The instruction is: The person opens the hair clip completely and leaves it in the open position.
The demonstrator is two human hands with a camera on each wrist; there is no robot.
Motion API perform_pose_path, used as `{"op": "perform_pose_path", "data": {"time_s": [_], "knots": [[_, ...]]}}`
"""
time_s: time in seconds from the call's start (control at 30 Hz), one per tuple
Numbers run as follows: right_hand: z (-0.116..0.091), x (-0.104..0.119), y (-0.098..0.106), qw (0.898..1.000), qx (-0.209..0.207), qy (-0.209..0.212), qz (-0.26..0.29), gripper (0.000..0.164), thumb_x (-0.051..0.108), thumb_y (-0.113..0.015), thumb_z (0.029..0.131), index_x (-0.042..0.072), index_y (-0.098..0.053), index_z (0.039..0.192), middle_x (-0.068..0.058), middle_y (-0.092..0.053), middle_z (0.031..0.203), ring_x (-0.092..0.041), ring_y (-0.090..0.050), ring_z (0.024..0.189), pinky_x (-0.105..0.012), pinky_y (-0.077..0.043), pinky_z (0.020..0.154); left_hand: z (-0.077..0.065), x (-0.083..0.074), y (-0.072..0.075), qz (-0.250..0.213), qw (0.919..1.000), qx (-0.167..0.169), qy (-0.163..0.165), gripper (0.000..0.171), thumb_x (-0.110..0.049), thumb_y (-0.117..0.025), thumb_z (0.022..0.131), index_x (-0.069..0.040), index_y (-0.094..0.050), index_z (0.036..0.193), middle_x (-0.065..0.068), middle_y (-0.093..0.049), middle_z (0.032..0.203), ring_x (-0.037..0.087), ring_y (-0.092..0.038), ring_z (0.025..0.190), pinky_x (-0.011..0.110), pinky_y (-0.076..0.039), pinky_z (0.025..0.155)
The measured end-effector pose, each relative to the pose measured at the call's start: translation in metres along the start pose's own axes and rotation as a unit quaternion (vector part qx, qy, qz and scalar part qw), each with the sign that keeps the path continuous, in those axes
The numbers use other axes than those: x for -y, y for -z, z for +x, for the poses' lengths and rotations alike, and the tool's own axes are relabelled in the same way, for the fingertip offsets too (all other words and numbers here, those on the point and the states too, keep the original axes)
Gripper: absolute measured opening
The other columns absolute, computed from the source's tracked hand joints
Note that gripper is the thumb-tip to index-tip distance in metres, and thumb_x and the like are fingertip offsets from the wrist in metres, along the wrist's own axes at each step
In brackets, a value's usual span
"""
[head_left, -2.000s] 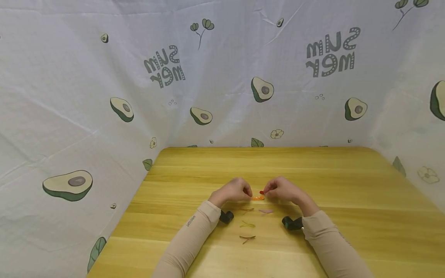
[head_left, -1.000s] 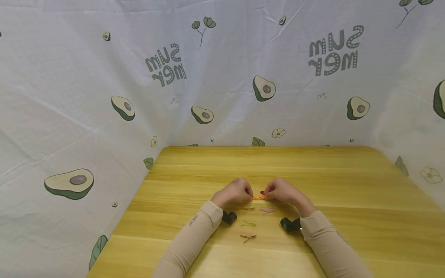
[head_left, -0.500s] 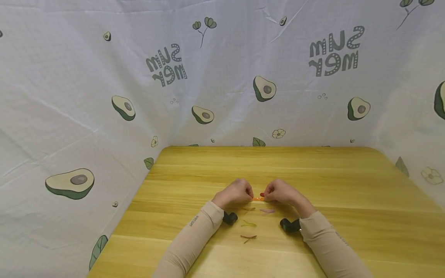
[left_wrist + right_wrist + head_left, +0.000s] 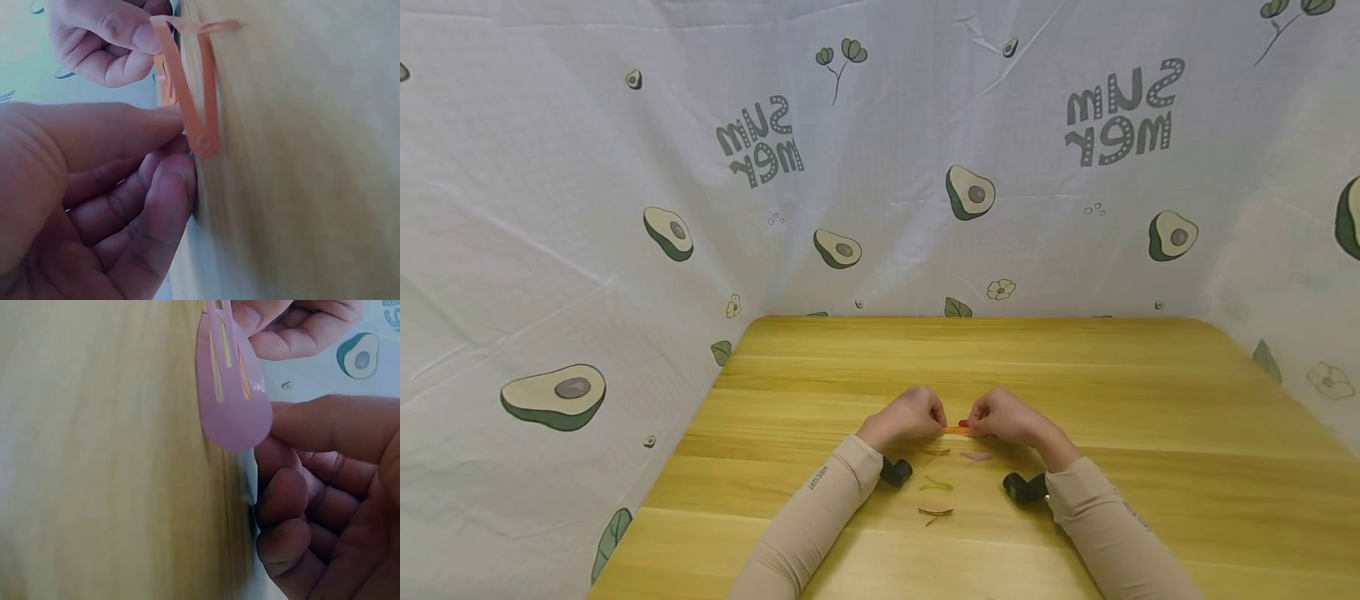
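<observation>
My left hand [image 4: 908, 412] and right hand [image 4: 1006, 414] face each other low over the table, pinching opposite ends of an orange snap hair clip [image 4: 956, 431]. Part of that clip also appears behind the nearer one in the left wrist view. Just beyond the right fingertips is a red hair clip [image 4: 964, 423], mostly hidden; whether the hand touches it I cannot tell. Nearer the body, an orange-brown hair clip [image 4: 936, 451] stands by the left hand, splayed open [image 4: 177, 75]. A pink hair clip [image 4: 976, 456] is close to the right hand, its rounded end large in the right wrist view [image 4: 234, 425].
A yellow-green hair clip [image 4: 937, 483] and a brown hair clip [image 4: 936, 512] lie nearer the body on the wooden table [image 4: 1075, 367]. Dark wrist cameras [image 4: 1024, 487] hang below both wrists. A cloth printed with avocados [image 4: 880, 150] encloses the table's back and sides.
Both hands stay nearly in place at the orange clip. Its face has tilted, so it looks thinner. The red clip has shifted slightly toward the body, closer to the orange one.
</observation>
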State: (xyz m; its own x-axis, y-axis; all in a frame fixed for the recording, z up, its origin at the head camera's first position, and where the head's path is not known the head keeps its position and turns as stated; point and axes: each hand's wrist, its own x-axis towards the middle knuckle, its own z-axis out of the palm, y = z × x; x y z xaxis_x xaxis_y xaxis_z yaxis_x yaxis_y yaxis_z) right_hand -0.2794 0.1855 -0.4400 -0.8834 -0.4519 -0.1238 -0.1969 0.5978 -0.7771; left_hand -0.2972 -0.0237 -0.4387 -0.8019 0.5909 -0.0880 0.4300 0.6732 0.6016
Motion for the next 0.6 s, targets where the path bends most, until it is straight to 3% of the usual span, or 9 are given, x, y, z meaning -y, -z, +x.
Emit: {"op": "perform_pose_path", "data": {"time_s": [0.13,0.33,0.6], "knots": [[0.0004,-0.0010,0.0007,1.000,0.003,-0.002,-0.002,0.010,-0.003,-0.064,0.085,-0.001,-0.067,0.077,-0.001,-0.058,0.070,-0.013,-0.046,0.063,-0.025,-0.038,0.057,-0.0016,-0.0009,0.0006,-0.008,1.0000,0.003,0.004,0.019,0.000,-0.065,0.085,-0.012,-0.071,0.071,-0.006,-0.060,0.067,0.007,-0.049,0.058,0.020,-0.041,0.054],[0.0004,-0.0023,0.0027,1.000,0.006,0.006,0.007,0.009,-0.003,-0.061,0.087,0.000,-0.067,0.080,0.000,-0.058,0.072,-0.013,-0.047,0.065,-0.024,-0.040,0.060,-0.0018,-0.0001,0.0021,-0.028,0.9995,0.011,0.004,0.016,-0.002,-0.065,0.086,-0.011,-0.071,0.074,-0.005,-0.062,0.071,0.007,-0.051,0.062,0.020,-0.043,0.057],[0.0005,0.0014,0.0081,0.999,0.001,0.034,-0.002,0.012,-0.004,-0.057,0.091,-0.002,-0.068,0.085,-0.007,-0.065,0.079,-0.013,-0.048,0.067,-0.024,-0.041,0.060,0.0017,0.0024,0.0040,-0.036,0.9993,-0.002,0.004,0.012,-0.007,-0.067,0.089,-0.013,-0.074,0.082,-0.005,-0.067,0.081,0.008,-0.056,0.071,0.022,-0.048,0.063]]}}
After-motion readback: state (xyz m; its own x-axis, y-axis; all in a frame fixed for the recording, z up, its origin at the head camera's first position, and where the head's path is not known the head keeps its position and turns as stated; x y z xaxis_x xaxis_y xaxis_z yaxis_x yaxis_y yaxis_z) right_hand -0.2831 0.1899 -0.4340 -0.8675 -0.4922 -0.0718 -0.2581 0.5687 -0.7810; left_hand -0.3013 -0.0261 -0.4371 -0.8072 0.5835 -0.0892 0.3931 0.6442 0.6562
